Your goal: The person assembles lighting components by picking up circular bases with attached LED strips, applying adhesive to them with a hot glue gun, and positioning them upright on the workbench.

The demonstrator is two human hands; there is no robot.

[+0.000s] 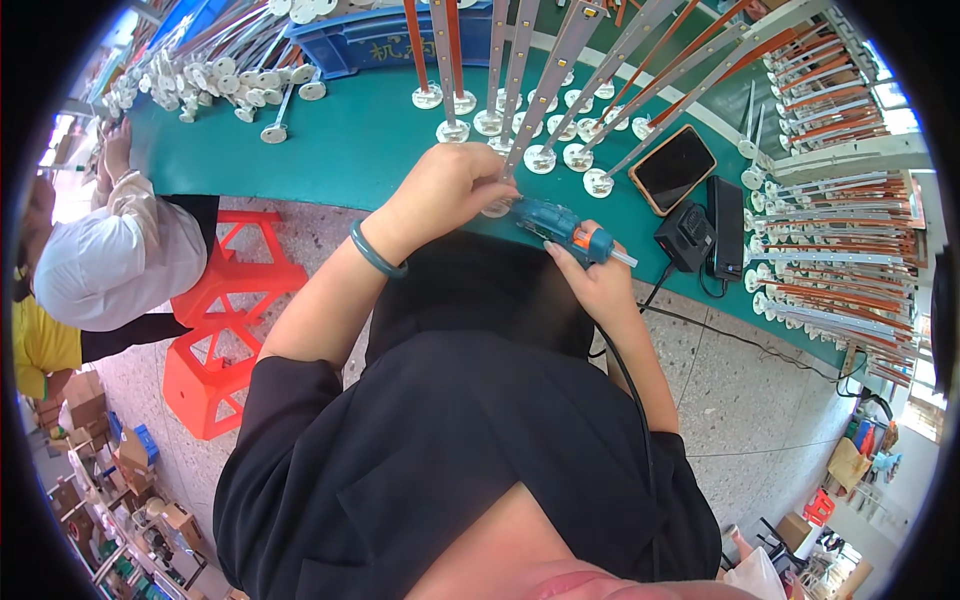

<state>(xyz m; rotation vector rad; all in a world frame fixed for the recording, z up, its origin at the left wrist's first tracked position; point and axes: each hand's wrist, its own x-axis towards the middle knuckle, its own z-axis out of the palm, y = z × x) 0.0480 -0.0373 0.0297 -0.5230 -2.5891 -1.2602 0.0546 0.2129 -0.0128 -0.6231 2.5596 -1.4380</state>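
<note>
My left hand (447, 192) pinches the lower end of an LED strip (545, 85), which stands tilted with its small yellowish chips showing. At the strip's foot a round white base (496, 208) shows partly beneath my fingers. My right hand (604, 283) is wrapped round a teal hot glue gun (547, 216), and a pale glue stick (624, 258) juts from its back end. The gun's nozzle points at the strip's foot, close to my left fingertips; whether it touches is hidden. Several more strips on round white bases (540, 159) stand upright just beyond my hands.
On the green table (330, 150) lie a phone (673, 170), a black charger (685, 236) and a long black box (725, 228). A blue crate (385, 45) and piled strips (215, 80) are behind. Racked strips (840, 240) fill the right. A co-worker (110, 250) sits left, near red stools (205, 375).
</note>
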